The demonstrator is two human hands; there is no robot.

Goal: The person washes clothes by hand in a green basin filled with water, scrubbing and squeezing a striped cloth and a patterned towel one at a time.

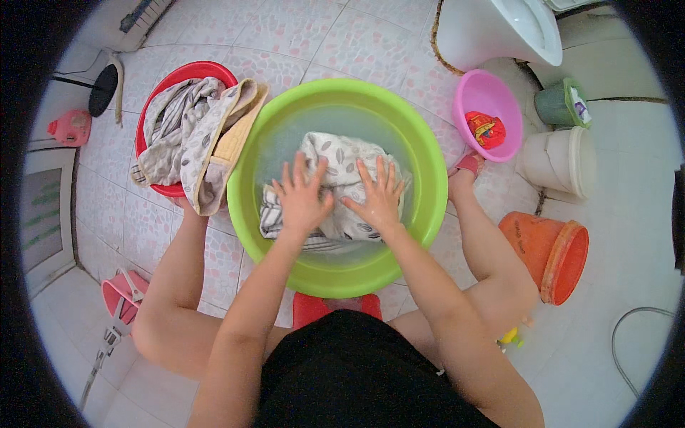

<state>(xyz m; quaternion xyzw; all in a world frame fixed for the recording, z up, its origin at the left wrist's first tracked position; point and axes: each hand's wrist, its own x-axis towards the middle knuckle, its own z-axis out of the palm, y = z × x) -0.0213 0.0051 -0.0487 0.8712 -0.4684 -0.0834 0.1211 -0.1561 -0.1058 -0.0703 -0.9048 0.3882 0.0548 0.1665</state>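
Observation:
A wet white cloth with grey leaf prints and a striped part (342, 153) lies bunched in cloudy water inside a large lime-green basin (349, 287). My left hand (305, 198) rests on the cloth's left part, its fingers spread apart. Beside it, my right hand (378, 198) lies on the right part with fingers likewise spread. Neither hand grips the fabric; both palms face down on it. The basin stands on the floor between my legs.
To the left, a red basin (203, 69) holds heaped patterned cloths (185, 135), some hanging over its rim. At right stand a pink basin (467, 89) with a red packet (485, 130), a white bucket (549, 162), a tilted orange bucket (531, 242) and a toilet (492, 32).

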